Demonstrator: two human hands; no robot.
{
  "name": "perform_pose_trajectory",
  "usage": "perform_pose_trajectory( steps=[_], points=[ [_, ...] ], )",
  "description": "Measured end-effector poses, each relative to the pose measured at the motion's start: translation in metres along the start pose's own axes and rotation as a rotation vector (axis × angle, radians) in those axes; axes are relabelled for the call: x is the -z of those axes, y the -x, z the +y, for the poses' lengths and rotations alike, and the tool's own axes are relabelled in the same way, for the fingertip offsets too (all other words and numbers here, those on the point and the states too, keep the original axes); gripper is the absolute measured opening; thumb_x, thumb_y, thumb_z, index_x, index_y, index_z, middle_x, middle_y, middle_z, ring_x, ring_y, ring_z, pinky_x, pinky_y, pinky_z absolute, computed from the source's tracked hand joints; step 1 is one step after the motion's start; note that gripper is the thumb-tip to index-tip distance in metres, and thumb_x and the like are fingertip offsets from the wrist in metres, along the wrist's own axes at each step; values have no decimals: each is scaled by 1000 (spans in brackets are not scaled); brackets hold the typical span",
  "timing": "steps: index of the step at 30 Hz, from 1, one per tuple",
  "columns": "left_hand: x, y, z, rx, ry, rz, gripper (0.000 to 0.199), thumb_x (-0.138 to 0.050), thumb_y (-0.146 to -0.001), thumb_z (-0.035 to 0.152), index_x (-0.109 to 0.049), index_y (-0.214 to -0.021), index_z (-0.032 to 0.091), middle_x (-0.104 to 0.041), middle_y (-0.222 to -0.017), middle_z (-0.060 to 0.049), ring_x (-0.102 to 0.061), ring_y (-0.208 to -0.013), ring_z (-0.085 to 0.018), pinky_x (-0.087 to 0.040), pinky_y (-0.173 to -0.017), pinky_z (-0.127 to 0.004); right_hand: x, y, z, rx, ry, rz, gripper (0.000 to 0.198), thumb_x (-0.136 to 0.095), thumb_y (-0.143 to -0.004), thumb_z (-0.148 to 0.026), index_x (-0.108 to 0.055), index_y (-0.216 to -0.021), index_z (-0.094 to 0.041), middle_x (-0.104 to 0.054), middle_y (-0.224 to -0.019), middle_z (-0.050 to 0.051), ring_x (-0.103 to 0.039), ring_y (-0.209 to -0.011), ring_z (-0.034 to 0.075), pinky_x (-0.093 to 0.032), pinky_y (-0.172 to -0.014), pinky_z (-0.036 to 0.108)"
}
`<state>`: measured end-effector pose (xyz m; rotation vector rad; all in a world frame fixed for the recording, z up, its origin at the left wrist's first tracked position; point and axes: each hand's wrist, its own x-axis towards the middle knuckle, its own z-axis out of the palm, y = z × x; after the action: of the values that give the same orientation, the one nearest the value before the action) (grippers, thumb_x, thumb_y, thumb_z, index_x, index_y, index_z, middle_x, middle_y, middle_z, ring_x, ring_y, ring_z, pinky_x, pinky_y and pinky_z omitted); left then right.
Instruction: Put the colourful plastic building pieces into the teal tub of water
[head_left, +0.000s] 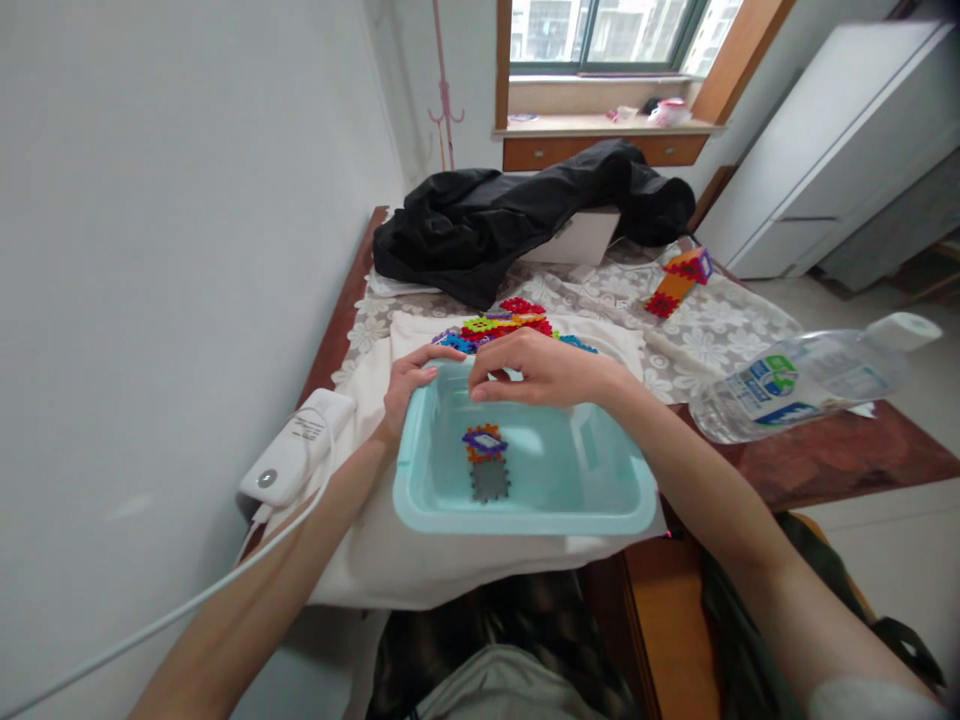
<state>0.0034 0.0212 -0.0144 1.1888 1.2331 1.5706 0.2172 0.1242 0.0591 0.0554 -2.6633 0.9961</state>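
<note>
A light-blue plastic basin point(525, 522) stands at the near edge of the table on a white cloth. My left hand point(409, 385) is closed on its far left corner, fingers over the rim. Above the far side of the basin hangs my right hand point(532, 368), its fingers curled in towards the thumb; whatever they hold, if anything, is hidden. On the basin floor lie a grey square toothed building tile point(490, 481), an orange tile point(474, 452) and a purple frame-like piece point(486, 441) on top of it. Just behind the basin is a pile of colourful interlocking tiles point(517, 318), partly covered by my right hand.
A clear plastic bottle point(795, 385) stands right of the basin. Joined orange and red tiles point(673, 283) lie farther back. Black fabric point(480, 225) drapes over a white box point(577, 240). A white power strip point(300, 445) with a cable sits by the left wall.
</note>
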Motion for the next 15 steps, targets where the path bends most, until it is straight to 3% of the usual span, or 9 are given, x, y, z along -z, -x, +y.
perform_pose_trajectory(
  steps=[3,5,7,11,15],
  points=[
    [0,1,0,33,21,-13,31,-69,-70,36,-86,-88,17,-81,-91,-8,-68,-82,-25,-54,-73,-32,9,2,9,-117,78,234,35,-56,-109,-42,-77,-103,-15,-76,-94,7,-65,-85,17,-47,-80,29],
    [0,2,0,38,25,-8,32,-69,-71,35,-86,-90,16,-81,-91,-8,-68,-82,-24,-53,-73,-31,17,6,23,-236,111,309,36,-55,-108,-42,-78,-113,-16,-78,-99,7,-67,-88,19,-50,-81,30],
    [-1,3,1,45,48,1,30,-69,-71,33,-86,-90,17,-80,-91,-7,-67,-80,-22,-53,-73,-30,24,10,39,-341,169,265,36,-59,-105,-41,-78,-125,-18,-80,-113,10,-70,-100,23,-53,-89,33],
    [-1,5,4,86,92,-16,28,-71,-69,33,-85,-88,18,-79,-86,-5,-66,-73,-21,-52,-67,-30,26,18,61,-588,295,33,54,-70,-97,-43,-70,-148,-27,-71,-147,10,-66,-130,31,-52,-109,39],
    [-3,5,6,72,51,25,28,-71,-68,32,-86,-87,18,-80,-88,-6,-67,-78,-23,-54,-69,-30,22,18,61,-740,344,-76,61,-69,-97,-44,-62,-157,-33,-70,-150,6,-67,-134,33,-54,-111,40]
  ],
)
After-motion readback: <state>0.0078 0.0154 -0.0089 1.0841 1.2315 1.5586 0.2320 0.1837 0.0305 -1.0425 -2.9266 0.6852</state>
